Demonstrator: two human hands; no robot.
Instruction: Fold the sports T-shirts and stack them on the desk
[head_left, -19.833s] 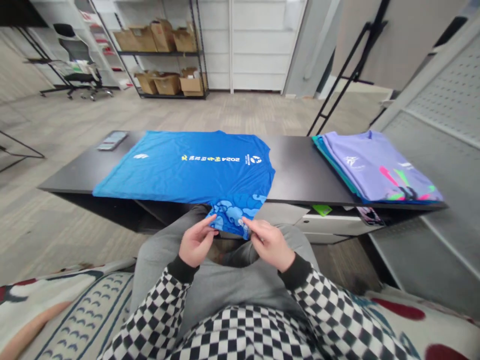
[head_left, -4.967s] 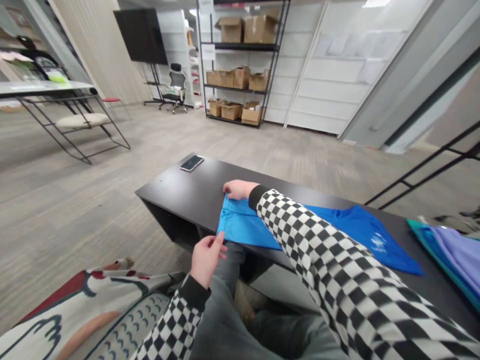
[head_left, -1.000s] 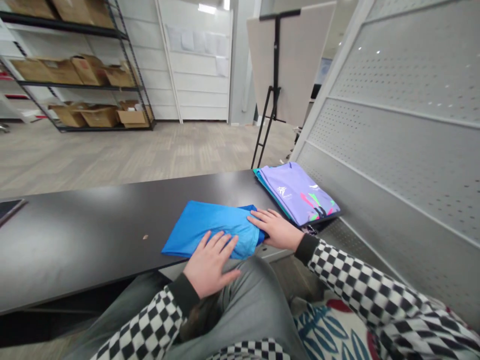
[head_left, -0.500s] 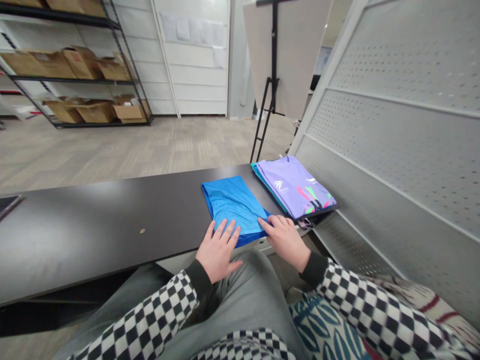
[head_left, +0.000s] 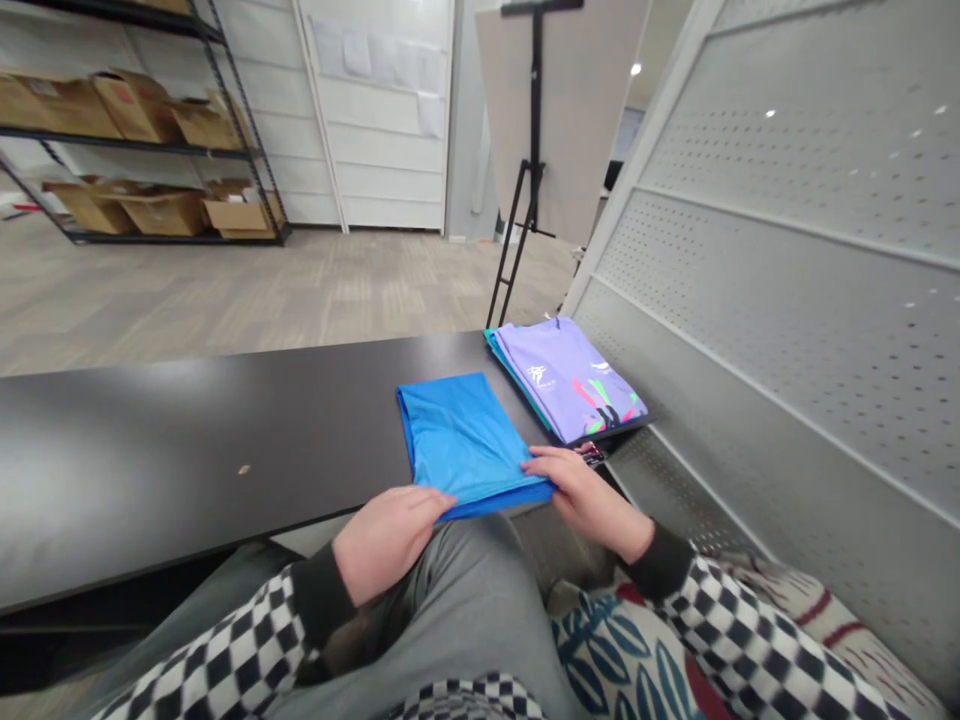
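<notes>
A folded blue shirt [head_left: 469, 435] lies at the near edge of the black table, its front hem hanging slightly past that edge. Its surface is a little wrinkled, and a darker blue layer shows along the hem. My left hand [head_left: 394, 535] is closed at the near left corner, fingertips on the cloth and thumb hidden. At the near right corner, my right hand [head_left: 589, 500] grips the cloth, with its fingers on top and the thumb out of sight.
A stack of folded shirts, with a printed purple shirt [head_left: 566, 380] on top, stands right of the blue one. A perforated grey panel [head_left: 787, 270] borders the right side. The black table [head_left: 150, 430] stretches left. Behind are an easel [head_left: 534, 130] and shelves with cardboard boxes [head_left: 161, 210].
My left hand went from lying spread on the cloth to closing at its near left corner. My right hand shifted lower along the right edge. The blue shirt came slightly nearer to me.
</notes>
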